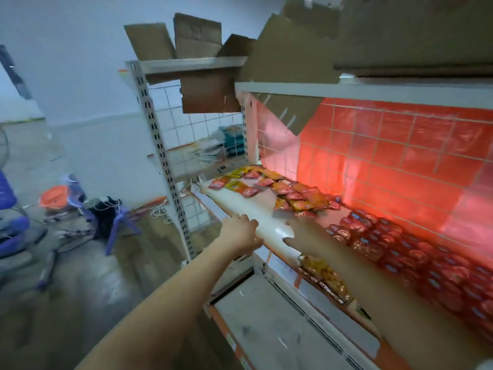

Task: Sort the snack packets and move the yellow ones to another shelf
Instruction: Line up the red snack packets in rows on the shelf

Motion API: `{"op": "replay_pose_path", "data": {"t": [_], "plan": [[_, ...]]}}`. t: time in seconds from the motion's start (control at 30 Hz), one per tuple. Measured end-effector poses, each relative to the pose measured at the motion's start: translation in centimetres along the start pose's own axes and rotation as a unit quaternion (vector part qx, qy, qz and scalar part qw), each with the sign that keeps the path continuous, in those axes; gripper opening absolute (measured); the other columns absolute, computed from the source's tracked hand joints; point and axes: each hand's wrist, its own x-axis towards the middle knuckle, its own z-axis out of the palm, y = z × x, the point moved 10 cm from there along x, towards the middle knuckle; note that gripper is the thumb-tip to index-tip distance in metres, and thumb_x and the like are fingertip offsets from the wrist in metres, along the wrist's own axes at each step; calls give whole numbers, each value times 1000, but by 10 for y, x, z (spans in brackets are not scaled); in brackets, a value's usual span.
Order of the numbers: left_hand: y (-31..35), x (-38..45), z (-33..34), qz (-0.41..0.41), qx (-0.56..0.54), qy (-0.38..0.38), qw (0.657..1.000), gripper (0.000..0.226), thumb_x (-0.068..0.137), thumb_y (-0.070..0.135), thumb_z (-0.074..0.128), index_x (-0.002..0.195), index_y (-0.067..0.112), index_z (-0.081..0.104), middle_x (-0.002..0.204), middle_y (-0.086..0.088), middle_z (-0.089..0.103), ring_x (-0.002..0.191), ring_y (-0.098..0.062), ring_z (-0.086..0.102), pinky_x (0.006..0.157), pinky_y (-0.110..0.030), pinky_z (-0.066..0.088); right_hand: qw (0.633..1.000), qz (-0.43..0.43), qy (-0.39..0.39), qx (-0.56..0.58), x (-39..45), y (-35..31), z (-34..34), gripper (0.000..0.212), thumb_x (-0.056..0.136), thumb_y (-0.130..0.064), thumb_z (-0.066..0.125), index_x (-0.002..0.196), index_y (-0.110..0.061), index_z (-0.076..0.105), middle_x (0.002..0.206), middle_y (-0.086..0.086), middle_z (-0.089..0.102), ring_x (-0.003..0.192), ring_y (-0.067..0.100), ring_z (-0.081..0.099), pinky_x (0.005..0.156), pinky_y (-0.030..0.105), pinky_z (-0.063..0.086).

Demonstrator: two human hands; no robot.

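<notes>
Left hand (241,231) rests with relaxed fingers on the white metal shelf edge (269,231), right hand (298,236) too blurred to tell, so I'd reach past the fingertips for the crinkly yellow snack packets (301,202) mixed among red ones (249,191).

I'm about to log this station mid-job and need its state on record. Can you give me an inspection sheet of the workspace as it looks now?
Surface: white shelf, front strip bare, red tiled backing behind.
Job's things: mixed red and yellow packets loose at the far end; red packets stacked in rows nearer; yellow packets on the shelf below.
Clutter: cardboard boxes on the top shelves.
Hands: left hand rests on the shelf's front edge; right hand blurred, over the shelf, holding nothing visible.
Cables: white cords on the floor by the shelf post.
Surroundings: purple stool, orange basket, concrete floor.
</notes>
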Motion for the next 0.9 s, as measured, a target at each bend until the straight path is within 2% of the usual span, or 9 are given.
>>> {"op": "replay_pose_path", "data": {"t": [0.13,0.23,0.37,0.47,0.57,0.67,0.77,0.83,0.9], "plan": [[-46,40,15,1,-17,-7,1000,53,94,46,45,138,17,42,135,-12,45,127,-30,39,97,-43,37,999,36,5,20,53,3,11,52,91,-33,56,136,-13,42,137,11,47,124,27,46,94,30,39],[-69,80,22,1,-18,-6,1000,52,93,42,46,139,18,42,137,-10,44,127,-29,38,98,-42,36,993,91,58,39,97,29,1,37,87,-36,57,110,-7,57,114,16,59,103,30,55,77,31,41],[-95,139,26,19,-11,2,1000,47,95,33,48,139,16,41,138,-9,43,129,-29,37,101,-44,35,982,164,67,65,149,58,-8,35,92,-29,50,116,-4,55,120,17,56,110,31,54,84,32,41],[-113,187,25,42,-1,1,999,43,94,19,50,136,13,42,139,-11,41,131,-31,35,99,-45,38,970,211,59,104,189,77,-5,39,91,-35,50,114,-5,59,107,12,62,98,29,60,78,29,47],[-118,231,29,100,-1,-3,995,46,88,4,48,132,12,42,138,-12,39,131,-33,32,99,-46,40,962,256,74,59,220,91,-6,41,89,-38,53,117,-9,59,116,14,61,104,30,60,86,35,51],[-114,257,39,169,-3,-12,986,48,83,6,52,130,10,46,131,-13,45,121,-33,43,97,-41,44,955,290,67,10,235,96,-1,39,88,-38,54,114,-10,60,119,14,61,107,31,59,84,35,49],[-108,270,45,219,-46,19,974,46,81,15,54,127,12,56,122,-12,56,112,-29,52,94,-34,43,945,317,76,-26,241,102,-1,52,80,-54,61,111,-12,61,117,12,62,107,30,59,84,33,48],[-106,276,42,231,-75,66,968,39,79,19,54,116,9,63,110,-13,62,103,-31,57,86,-34,45,940,334,62,-23,242,104,0,61,74,-58,66,112,-10,60,118,12,61,108,30,59,85,33,47],[-101,276,41,272,-82,97,954,37,72,23,50,98,2,67,92,-17,64,86,-35,62,74,-37,48,928,366,68,-11,238,106,2,64,74,-52,69,117,-6,57,121,15,58,111,31,57,87,34,47]]}}
